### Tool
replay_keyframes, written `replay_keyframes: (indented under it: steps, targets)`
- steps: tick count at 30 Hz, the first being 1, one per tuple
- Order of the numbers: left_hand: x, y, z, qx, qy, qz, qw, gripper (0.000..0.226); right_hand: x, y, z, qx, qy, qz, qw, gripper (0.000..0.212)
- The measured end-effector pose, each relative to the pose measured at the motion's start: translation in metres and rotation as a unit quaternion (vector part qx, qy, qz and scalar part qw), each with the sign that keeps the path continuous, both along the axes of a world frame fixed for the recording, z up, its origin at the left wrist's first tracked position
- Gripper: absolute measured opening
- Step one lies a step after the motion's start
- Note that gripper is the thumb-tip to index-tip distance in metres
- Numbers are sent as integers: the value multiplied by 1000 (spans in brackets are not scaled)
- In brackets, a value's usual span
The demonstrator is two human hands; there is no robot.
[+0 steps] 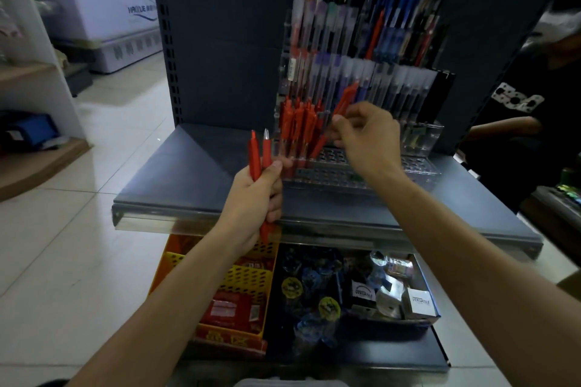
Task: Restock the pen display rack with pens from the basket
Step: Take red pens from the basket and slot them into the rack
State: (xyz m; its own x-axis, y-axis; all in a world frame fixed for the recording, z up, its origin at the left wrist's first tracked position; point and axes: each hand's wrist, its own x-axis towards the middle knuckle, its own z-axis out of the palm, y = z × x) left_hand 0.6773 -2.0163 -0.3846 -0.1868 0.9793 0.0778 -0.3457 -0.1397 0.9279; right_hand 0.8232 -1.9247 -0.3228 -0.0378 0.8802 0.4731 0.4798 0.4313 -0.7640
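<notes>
A dark metal shelf (188, 173) carries the clear acrylic pen display rack (418, 163), whose upper tiers are filled with capped and clip pens. Below the shelf edge a yellow perforated basket (248, 280) is seen. At the rack's lowest tier a cluster of red pens (298, 122) is already stood at the left end.

The right hand (367, 138) is the nearer one to the rack. A single red pen (347, 96) is pinched between its thumb and fingertips. The pen's long axis is tilted, top up and to the right, lower end down and to the left towards the perforated base, just beside the cluster. To be seated, it would probably need to be brought upright.

Two spare red pens (255, 154) are gripped upright in the curled left hand (254, 198).
</notes>
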Motion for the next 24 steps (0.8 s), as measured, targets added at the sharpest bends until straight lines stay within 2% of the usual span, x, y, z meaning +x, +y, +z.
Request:
replay_keyframes:
  steps: [5,7,13,17,21,24]
  targets:
    - [-4,0,1,-20,-44,-24,999,10,-5,0,-12,-20,-137,15,990,13]
    - [-5,1,0,-18,-66,-47,997,12,-8,0,-20,-13,-165,8,986,12]
    - [-4,-2,-1,7,-76,-48,996,20,-8,-4,-23,-24,-166,4,986,12]
    - [-2,-3,0,10,-44,-44,998,17,-1,-21,-32,-31,-141,26,989,27]
    - [-1,-7,2,22,-18,-63,998,18,4,-40,-45,-19,-80,81,993,12]
    - [3,-11,3,23,5,-73,997,23,5,-52,-48,-7,-80,129,988,13]
